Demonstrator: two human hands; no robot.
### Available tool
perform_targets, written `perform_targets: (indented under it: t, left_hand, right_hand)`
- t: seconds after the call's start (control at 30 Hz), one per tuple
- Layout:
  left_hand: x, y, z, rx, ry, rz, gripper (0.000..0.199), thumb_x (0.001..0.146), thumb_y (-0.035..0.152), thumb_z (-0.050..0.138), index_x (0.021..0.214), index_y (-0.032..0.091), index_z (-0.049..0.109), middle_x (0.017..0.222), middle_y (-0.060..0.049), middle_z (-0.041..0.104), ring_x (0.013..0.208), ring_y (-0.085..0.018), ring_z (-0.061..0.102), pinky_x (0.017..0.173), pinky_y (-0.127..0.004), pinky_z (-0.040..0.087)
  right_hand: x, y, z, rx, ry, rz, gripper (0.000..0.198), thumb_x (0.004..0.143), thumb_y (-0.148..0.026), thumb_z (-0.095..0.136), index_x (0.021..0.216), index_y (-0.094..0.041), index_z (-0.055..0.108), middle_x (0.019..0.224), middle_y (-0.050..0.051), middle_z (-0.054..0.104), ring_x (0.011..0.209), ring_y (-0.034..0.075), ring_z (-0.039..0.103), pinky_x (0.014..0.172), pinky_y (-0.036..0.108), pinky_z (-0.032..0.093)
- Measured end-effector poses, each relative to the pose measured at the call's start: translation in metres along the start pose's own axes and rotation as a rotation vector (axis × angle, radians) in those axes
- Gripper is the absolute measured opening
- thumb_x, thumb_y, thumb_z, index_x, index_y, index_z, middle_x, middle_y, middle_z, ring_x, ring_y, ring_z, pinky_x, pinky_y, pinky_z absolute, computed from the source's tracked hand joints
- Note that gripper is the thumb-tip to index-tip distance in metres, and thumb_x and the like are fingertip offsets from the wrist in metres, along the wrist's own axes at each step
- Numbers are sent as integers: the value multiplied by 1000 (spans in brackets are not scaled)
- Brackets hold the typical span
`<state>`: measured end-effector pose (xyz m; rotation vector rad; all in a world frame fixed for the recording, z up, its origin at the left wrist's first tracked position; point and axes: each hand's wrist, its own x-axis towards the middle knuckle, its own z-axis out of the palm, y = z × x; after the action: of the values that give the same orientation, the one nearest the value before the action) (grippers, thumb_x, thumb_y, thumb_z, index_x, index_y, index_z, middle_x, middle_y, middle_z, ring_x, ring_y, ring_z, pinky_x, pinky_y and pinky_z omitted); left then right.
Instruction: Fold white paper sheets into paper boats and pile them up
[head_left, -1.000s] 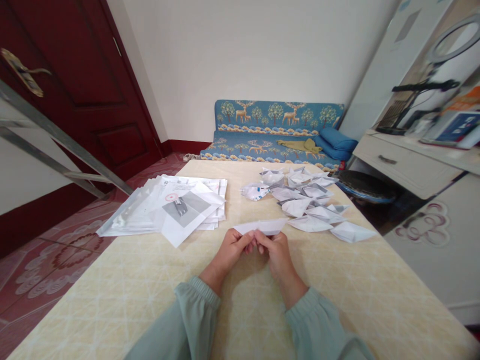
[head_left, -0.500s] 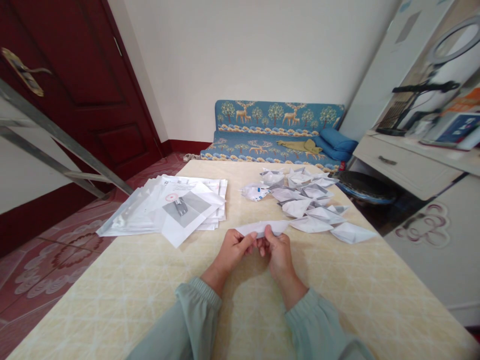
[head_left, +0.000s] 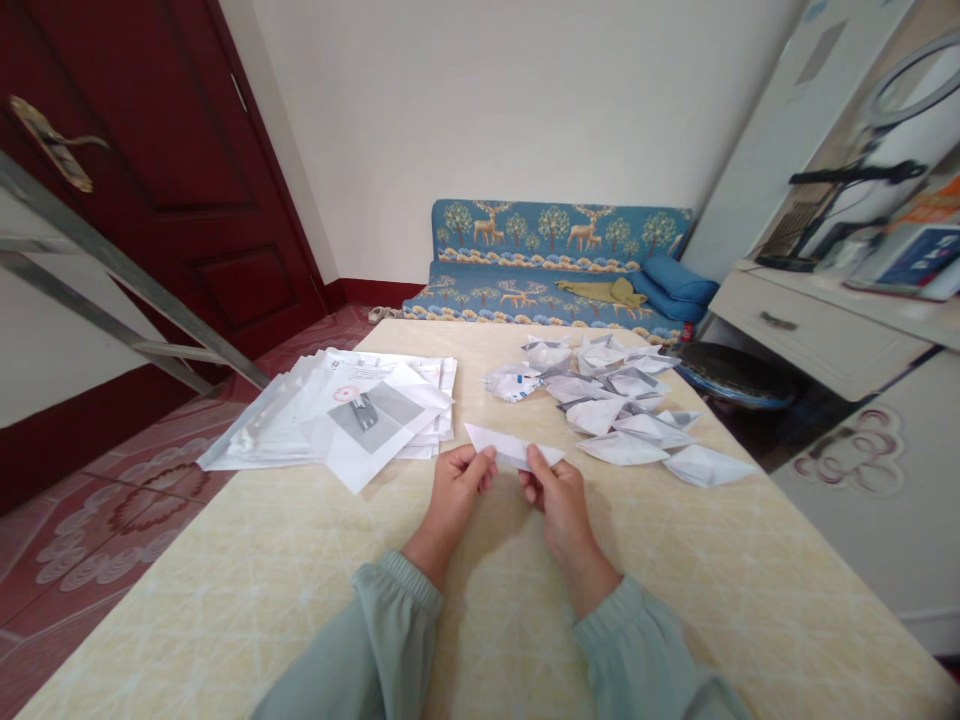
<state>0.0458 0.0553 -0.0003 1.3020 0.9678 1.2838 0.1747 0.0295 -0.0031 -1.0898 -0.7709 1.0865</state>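
Observation:
A narrow strip of folded white paper (head_left: 511, 449) is stretched between my two hands, just above the table. My left hand (head_left: 459, 490) pinches its left part, thumb on top and fingers curled under. On the other side my right hand (head_left: 556, 492) grips the right part the same way. The strip's left end comes to a slanted point beyond my left thumb. Beyond my right hand lie several folded paper boats (head_left: 621, 447), grouped in loose rows, white with grey patches. One boat (head_left: 514, 382) at the group's left has blue marks.
A stack of printed paper sheets (head_left: 281, 425) lies at the table's left, with a loose sheet (head_left: 352, 465) on top. Around the table (head_left: 300, 590) stand a metal ladder (head_left: 142, 290), a blue patterned sofa (head_left: 495, 280) and a white cabinet (head_left: 847, 330).
My hands have moved apart a little, the left one to the left. The paper strip now shows flatter and tilted, its pointed left end uncovered.

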Motion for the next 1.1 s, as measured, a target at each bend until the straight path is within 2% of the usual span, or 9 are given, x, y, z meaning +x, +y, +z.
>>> perform_targets:
  t: [0.1, 0.27, 0.33, 0.63, 0.77, 0.87, 0.97, 1.03, 1.1]
  left_hand:
    - [2, 0, 0, -10, 68, 27, 35, 78, 40, 61, 54, 14, 56, 45, 3, 49, 45, -8, 41, 48, -20, 31]
    - [-4, 7, 8, 61, -147, 20, 29, 75, 34, 65, 56, 14, 58, 49, 2, 53, 47, -9, 45, 49, -21, 34]
    - [-7, 11, 11, 83, -183, 25, 28, 76, 32, 63, 55, 14, 58, 50, 1, 55, 49, -10, 47, 50, -22, 36]
    - [-2, 2, 5, 127, -1, -66, 37, 73, 40, 66, 50, 13, 54, 42, 3, 47, 42, -8, 38, 45, -22, 28]
    - [2, -3, 1, 137, 81, -22, 43, 78, 43, 60, 49, 13, 54, 42, 3, 45, 44, -8, 37, 47, -22, 27]
    - [7, -7, -4, 46, 171, -10, 42, 80, 43, 58, 50, 13, 56, 45, 2, 48, 45, -8, 39, 48, -21, 29]
    - [11, -9, -8, -117, 286, -36, 36, 79, 44, 59, 59, 13, 58, 50, 2, 52, 45, -7, 40, 46, -19, 29]
    - [11, -9, -8, -167, 275, -31, 35, 79, 44, 59, 63, 13, 58, 53, 2, 53, 45, -6, 42, 45, -18, 31]
    - [9, -8, -5, -204, 203, -18, 33, 80, 45, 58, 71, 13, 58, 64, 0, 59, 48, -6, 48, 46, -18, 35]
  right_hand:
    - [-1, 0, 0, -19, -39, -2, 37, 70, -49, 70, 62, -14, 58, 52, -2, 54, 40, 6, 40, 40, 21, 26]
    - [-2, 1, 2, -110, -107, -25, 44, 73, -53, 64, 53, -16, 51, 43, -5, 44, 37, 6, 37, 39, 20, 25]
    - [-1, 2, 3, -114, -127, -2, 47, 73, -57, 62, 51, -16, 49, 42, -6, 40, 37, 6, 35, 38, 20, 23]
    - [0, -1, 2, -71, -35, 2, 50, 70, -58, 64, 47, -19, 42, 38, -6, 35, 37, 6, 25, 39, 23, 16]
    - [0, -1, 0, -96, -23, -23, 51, 72, -57, 62, 45, -19, 40, 36, -6, 34, 37, 6, 25, 40, 23, 16]
    - [2, 2, -3, -99, 3, -19, 48, 72, -57, 62, 49, -18, 45, 38, -6, 35, 37, 6, 25, 40, 23, 15]
    - [4, 5, -7, -123, 63, -62, 45, 74, -54, 61, 53, -17, 49, 42, -5, 42, 38, 7, 32, 40, 22, 20]
    - [4, 5, -8, -177, 75, -113, 43, 78, -51, 60, 53, -16, 51, 42, -4, 44, 39, 7, 36, 41, 22, 24]
    - [3, 3, -7, -229, 62, -164, 38, 80, -47, 59, 57, -16, 56, 43, -4, 46, 40, 8, 39, 42, 21, 28]
